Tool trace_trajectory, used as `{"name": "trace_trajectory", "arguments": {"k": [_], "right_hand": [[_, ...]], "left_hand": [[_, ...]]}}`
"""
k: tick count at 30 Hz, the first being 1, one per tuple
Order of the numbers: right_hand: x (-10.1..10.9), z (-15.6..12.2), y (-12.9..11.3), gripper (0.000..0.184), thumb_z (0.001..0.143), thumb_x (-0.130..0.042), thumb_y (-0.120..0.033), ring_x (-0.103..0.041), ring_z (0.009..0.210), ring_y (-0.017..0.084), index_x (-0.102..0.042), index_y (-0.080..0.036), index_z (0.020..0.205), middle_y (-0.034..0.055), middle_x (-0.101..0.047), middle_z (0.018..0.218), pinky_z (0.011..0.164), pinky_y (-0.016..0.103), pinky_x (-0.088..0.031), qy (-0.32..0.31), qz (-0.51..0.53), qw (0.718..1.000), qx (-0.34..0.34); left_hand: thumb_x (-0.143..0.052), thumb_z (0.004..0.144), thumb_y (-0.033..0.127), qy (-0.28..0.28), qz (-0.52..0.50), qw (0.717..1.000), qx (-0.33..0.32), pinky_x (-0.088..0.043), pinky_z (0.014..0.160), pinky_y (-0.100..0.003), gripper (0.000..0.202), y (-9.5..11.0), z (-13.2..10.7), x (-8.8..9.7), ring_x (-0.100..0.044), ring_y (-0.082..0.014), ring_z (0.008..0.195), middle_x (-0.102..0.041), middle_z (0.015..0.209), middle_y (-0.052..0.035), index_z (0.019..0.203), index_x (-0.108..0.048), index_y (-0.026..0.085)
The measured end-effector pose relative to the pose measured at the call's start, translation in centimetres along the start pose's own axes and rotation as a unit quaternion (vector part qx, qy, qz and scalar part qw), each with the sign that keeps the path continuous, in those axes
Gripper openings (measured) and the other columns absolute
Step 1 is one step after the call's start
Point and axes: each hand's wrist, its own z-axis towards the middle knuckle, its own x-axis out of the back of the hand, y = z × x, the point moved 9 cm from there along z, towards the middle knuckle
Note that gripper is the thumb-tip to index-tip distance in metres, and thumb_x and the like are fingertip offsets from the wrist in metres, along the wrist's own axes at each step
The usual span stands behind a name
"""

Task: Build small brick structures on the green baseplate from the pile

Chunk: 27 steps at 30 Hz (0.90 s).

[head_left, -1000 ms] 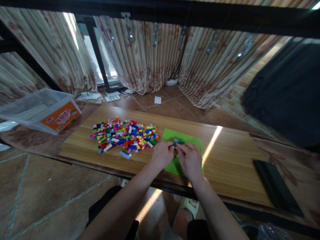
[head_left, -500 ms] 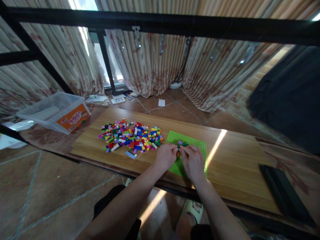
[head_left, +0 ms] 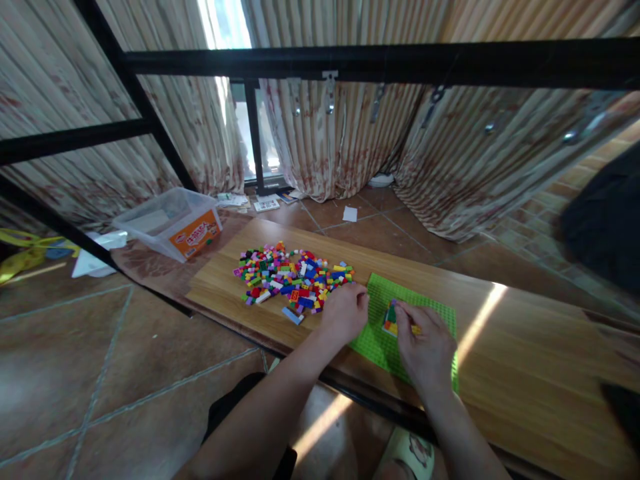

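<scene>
A green studded baseplate [head_left: 377, 341] lies on the wooden board. On it sits a small cluster of toy bricks [head_left: 390, 319] in green, orange, yellow and purple, partly covered by my right hand [head_left: 429, 341]. That hand's thumb and fingers are pinched together at a green brick on the cluster's top. My left hand [head_left: 346, 312] is closed, hovering by the baseplate's left edge and the right end of the loose brick pile [head_left: 285, 273]. Whatever its fingertips hold, if anything, is too small to make out.
A clear plastic box [head_left: 170, 223] with an orange label stands left of the wooden board [head_left: 530, 363]. One light blue brick [head_left: 293, 315] lies in front of the pile. A dark object [head_left: 623, 407] is at the right edge. Black metal bars [head_left: 320, 67] cross beyond the board.
My hands, together over the baseplate before, are now apart: the left has moved off toward the pile while the right stays at the brick cluster. The whole view has swung left.
</scene>
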Motion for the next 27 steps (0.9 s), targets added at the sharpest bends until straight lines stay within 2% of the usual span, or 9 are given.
{"name": "trace_trajectory", "arguments": {"k": [3, 6, 9, 12, 15, 19, 23, 27], "right_hand": [[-0.3, -0.1, -0.9, 0.024, 0.093, -0.052, -0.034, -0.062, 0.079, 0.019, -0.071, -0.019, 0.093, 0.0069, -0.071, 0.088, 0.077, 0.034, -0.047, -0.005, 0.020, 1.000, 0.005], [-0.8, -0.4, -1.4, 0.023, 0.092, -0.053, -0.034, -0.063, 0.082, 0.020, -0.071, -0.020, 0.091, 0.0068, -0.071, 0.088, 0.079, 0.035, -0.047, -0.016, 0.027, 0.999, 0.001], [-1.1, -0.5, -1.5, 0.024, 0.092, -0.053, -0.035, -0.064, 0.085, 0.021, -0.071, -0.020, 0.090, 0.0070, -0.071, 0.088, 0.080, 0.035, -0.048, -0.020, 0.032, 0.999, -0.001], [-1.3, -0.5, -1.6, 0.024, 0.091, -0.053, -0.035, -0.065, 0.088, 0.022, -0.071, -0.020, 0.089, 0.0076, -0.071, 0.088, 0.081, 0.037, -0.048, -0.022, 0.035, 0.999, 0.000], [-1.7, -0.5, -1.6, 0.023, 0.092, -0.053, -0.034, -0.065, 0.089, 0.022, -0.071, -0.021, 0.088, 0.0074, -0.071, 0.088, 0.082, 0.037, -0.047, -0.026, 0.033, 0.999, 0.003], [-2.0, -0.6, -1.8, 0.024, 0.091, -0.053, -0.035, -0.065, 0.089, 0.023, -0.072, -0.021, 0.089, 0.0070, -0.071, 0.086, 0.082, 0.038, -0.046, -0.024, 0.034, 0.999, 0.009], [-2.3, -0.6, -2.0, 0.024, 0.091, -0.052, -0.035, -0.064, 0.085, 0.022, -0.072, -0.021, 0.088, 0.0067, -0.071, 0.084, 0.079, 0.037, -0.046, -0.030, 0.044, 0.999, 0.010], [-2.3, -0.6, -1.7, 0.024, 0.091, -0.053, -0.036, -0.064, 0.086, 0.022, -0.072, -0.021, 0.090, 0.0070, -0.071, 0.085, 0.080, 0.037, -0.046, -0.032, 0.051, 0.998, 0.000]], "left_hand": [[-0.047, 0.090, 0.022, 0.039, 0.016, 0.999, 0.023, -0.049, 0.085, -0.027, 0.025, -2.1, 0.6, 2.5, -0.066, -0.0174, 0.091, -0.073, 0.099, -0.0055, 0.095, -0.072, 0.020], [-0.048, 0.089, 0.021, 0.089, 0.049, 0.993, 0.054, -0.048, 0.087, -0.028, 0.026, -4.4, 1.0, 5.4, -0.066, -0.0184, 0.095, -0.073, 0.103, -0.0066, 0.100, -0.071, 0.020], [-0.047, 0.088, 0.021, 0.130, 0.085, 0.982, 0.105, -0.049, 0.084, -0.030, 0.028, -7.1, 1.1, 8.4, -0.066, -0.0212, 0.093, -0.073, 0.100, -0.0076, 0.100, -0.072, 0.019], [-0.047, 0.087, 0.022, 0.146, 0.106, 0.971, 0.159, -0.049, 0.082, -0.030, 0.030, -9.8, 0.9, 10.9, -0.067, -0.0213, 0.092, -0.074, 0.098, -0.0071, 0.103, -0.071, 0.021], [-0.046, 0.087, 0.022, 0.156, 0.115, 0.963, 0.187, -0.048, 0.082, -0.030, 0.031, -11.7, 0.5, 12.4, -0.066, -0.0217, 0.093, -0.074, 0.100, -0.0082, 0.106, -0.071, 0.020], [-0.048, 0.087, 0.023, 0.152, 0.149, 0.963, 0.163, -0.047, 0.086, -0.032, 0.030, -12.0, 1.1, 12.3, -0.065, -0.0233, 0.097, -0.073, 0.103, -0.0090, 0.106, -0.071, 0.020], [-0.049, 0.088, 0.027, 0.147, 0.195, 0.967, 0.069, -0.040, 0.100, -0.036, 0.031, -10.3, 2.7, 10.8, -0.061, -0.0233, 0.106, -0.070, 0.111, -0.0082, 0.111, -0.069, 0.021], [-0.047, 0.090, 0.034, 0.142, 0.216, 0.965, 0.033, -0.039, 0.099, -0.038, 0.033, -9.4, 3.8, 9.5, -0.059, -0.0247, 0.104, -0.070, 0.107, -0.0092, 0.111, -0.068, 0.019]]}}
